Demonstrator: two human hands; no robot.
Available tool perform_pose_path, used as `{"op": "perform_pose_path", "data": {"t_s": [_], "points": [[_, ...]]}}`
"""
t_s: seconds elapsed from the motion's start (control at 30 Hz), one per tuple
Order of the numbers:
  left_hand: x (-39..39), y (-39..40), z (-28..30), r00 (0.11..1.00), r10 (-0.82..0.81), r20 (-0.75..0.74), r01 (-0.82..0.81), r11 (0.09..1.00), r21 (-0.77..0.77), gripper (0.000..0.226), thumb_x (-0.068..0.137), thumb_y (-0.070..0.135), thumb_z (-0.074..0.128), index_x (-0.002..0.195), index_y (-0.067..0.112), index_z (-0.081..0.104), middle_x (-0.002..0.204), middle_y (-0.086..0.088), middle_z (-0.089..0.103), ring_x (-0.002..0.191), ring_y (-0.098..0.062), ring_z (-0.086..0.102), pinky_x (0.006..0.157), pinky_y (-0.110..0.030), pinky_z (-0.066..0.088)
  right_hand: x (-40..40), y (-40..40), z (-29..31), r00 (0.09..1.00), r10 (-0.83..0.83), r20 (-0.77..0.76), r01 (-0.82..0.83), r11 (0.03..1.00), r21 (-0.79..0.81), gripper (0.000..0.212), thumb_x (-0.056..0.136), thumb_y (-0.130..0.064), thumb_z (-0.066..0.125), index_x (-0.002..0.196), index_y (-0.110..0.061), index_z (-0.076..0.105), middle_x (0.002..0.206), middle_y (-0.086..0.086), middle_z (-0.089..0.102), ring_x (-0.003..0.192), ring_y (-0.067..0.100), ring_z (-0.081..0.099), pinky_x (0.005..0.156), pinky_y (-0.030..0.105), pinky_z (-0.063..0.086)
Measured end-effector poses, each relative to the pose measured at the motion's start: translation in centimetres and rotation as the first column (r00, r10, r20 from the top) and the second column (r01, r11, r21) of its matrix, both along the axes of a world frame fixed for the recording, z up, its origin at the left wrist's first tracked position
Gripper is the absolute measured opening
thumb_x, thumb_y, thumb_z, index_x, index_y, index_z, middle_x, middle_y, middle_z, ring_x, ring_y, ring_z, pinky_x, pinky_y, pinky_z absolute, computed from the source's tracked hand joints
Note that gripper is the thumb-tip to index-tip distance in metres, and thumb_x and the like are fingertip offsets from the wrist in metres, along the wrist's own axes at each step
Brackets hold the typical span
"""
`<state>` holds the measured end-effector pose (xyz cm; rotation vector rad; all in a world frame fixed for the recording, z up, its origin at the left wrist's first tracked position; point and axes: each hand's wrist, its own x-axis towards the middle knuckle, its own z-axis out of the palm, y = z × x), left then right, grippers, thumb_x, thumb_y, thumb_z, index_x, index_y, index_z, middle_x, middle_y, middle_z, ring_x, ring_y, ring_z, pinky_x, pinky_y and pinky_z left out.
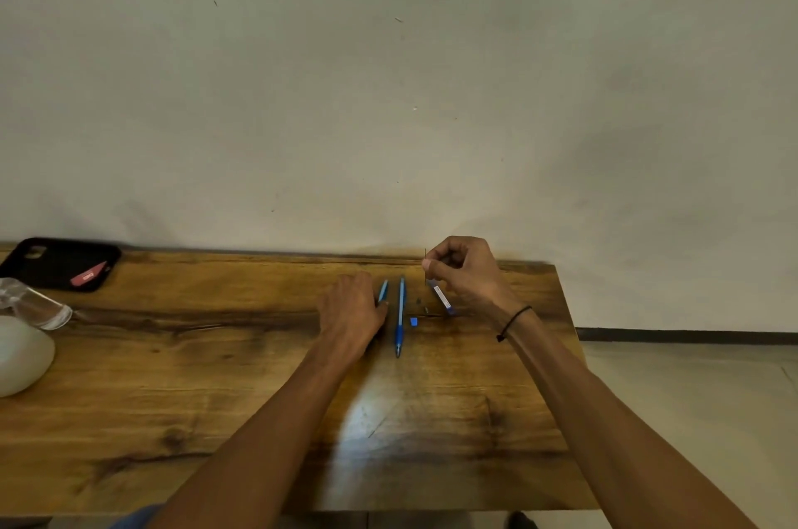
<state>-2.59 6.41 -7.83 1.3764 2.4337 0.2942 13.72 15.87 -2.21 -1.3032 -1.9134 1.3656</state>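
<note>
A blue mechanical pencil [400, 317] lies lengthwise on the wooden table [181, 390]. Left of it lies a shorter blue pen part [383, 291], and my left hand [349, 312] rests on the table with its fingertips touching that part. My right hand [464, 273] hovers above the table's far edge and pinches a thin dark lead [425, 265] upright between thumb and finger. Below that hand a blue lead case [442, 298] lies slanted on the wood. A small blue cap [413, 321] and two tiny dark bits [422, 305] lie between the pencil and the case.
A black phone case [60, 263] with a red card sits at the table's far left. A clear glass [34, 306] lies beside a white rounded object [21, 356] at the left edge. A wall stands behind the table; floor shows to the right.
</note>
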Motion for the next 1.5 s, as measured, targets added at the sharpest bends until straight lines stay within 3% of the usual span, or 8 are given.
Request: {"op": "perform_pose_path", "data": {"t_s": [0.17,0.23,0.3,0.47,0.7,0.87,1.17,1.5], "points": [[-0.4,-0.4,0.7,0.996,-0.02,0.091,0.013,0.997,0.077,0.014,0.095,0.032,0.076,0.086,0.022,0.071,0.079,0.006,0.07,0.07,-0.008,0.065,0.061,-0.026,0.052,0.0,-0.2,0.9,0.996,-0.016,-0.085,0.012,0.999,-0.044,0.004,0.093,-0.009,0.074,0.091,-0.008,0.072,0.083,0.007,0.073,0.076,0.019,0.07,0.058,0.024,0.058],[-0.5,-0.4,1.5,0.981,-0.004,0.196,-0.029,0.986,0.166,0.013,0.095,0.033,0.076,0.091,0.021,0.078,0.079,0.011,0.07,0.065,-0.001,0.061,0.055,-0.018,0.044,-0.2,-0.4,1.3,0.989,-0.039,-0.144,0.029,0.997,-0.072,0.005,0.095,-0.008,0.071,0.094,-0.003,0.07,0.083,0.01,0.071,0.078,0.02,0.069,0.065,0.037,0.064],[-0.6,-0.4,2.5,0.951,0.001,0.309,-0.084,0.963,0.255,0.013,0.095,0.034,0.076,0.099,0.021,0.078,0.08,0.014,0.07,0.067,0.001,0.063,0.055,-0.016,0.046,-0.4,-0.5,1.8,0.973,-0.076,-0.219,0.053,0.993,-0.108,0.008,0.098,-0.007,0.067,0.099,0.001,0.067,0.088,0.015,0.07,0.082,0.022,0.073,0.075,0.049,0.065],[-0.1,-0.5,4.1,0.884,-0.115,0.453,-0.079,0.918,0.388,0.023,0.095,0.03,0.076,0.114,0.028,0.062,0.097,0.012,0.072,0.082,-0.003,0.07,0.063,-0.015,0.055,-1.3,-1.1,3.4,0.932,-0.107,-0.348,0.074,0.992,-0.106,0.01,0.1,-0.009,0.065,0.102,0.001,0.063,0.105,0.021,0.066,0.088,0.028,0.079,0.077,0.047,0.066],[0.2,-0.8,4.8,0.86,-0.233,0.454,-0.044,0.852,0.522,0.022,0.097,0.026,0.074,0.113,0.033,0.061,0.098,0.011,0.072,0.084,0.006,0.066,0.064,0.0,0.049,-1.7,-1.3,4.4,0.935,-0.084,-0.344,0.106,0.993,0.044,0.005,0.099,-0.009,0.066,0.1,-0.005,0.064,0.099,0.01,0.068,0.082,0.024,0.079,0.074,0.033,0.064],[0.6,-0.7,4.9,0.863,-0.252,0.437,-0.031,0.838,0.545,0.02,0.097,0.025,0.074,0.107,0.031,0.058,0.102,0.007,0.074,0.091,-0.004,0.071,0.067,-0.006,0.053,-2.0,-1.4,5.0,0.925,-0.041,-0.378,0.093,0.988,0.122,0.005,0.099,-0.008,0.066,0.096,-0.006,0.064,0.096,0.01,0.068,0.078,0.023,0.078,0.068,0.02,0.057],[0.7,-0.8,5.2,0.865,-0.273,0.42,-0.022,0.817,0.576,0.019,0.097,0.024,0.074,0.106,0.029,0.058,0.101,0.01,0.073,0.093,-0.005,0.07,0.072,-0.003,0.049,-2.2,-1.7,4.7,0.932,-0.014,-0.362,0.087,0.978,0.187,0.005,0.096,-0.008,0.07,0.092,-0.009,0.067,0.092,0.01,0.07,0.077,0.021,0.076,0.072,0.027,0.059],[0.8,-0.7,5.3,0.863,-0.262,0.432,-0.032,0.825,0.565,0.019,0.096,0.024,0.075,0.109,0.024,0.061,0.106,0.005,0.074,0.096,-0.01,0.071,0.076,-0.011,0.052,-2.3,-1.8,4.6,0.941,-0.014,-0.339,0.088,0.975,0.203,0.004,0.095,-0.01,0.072,0.093,-0.009,0.068,0.09,0.005,0.071,0.08,0.02,0.075,0.078,0.037,0.061]]}}
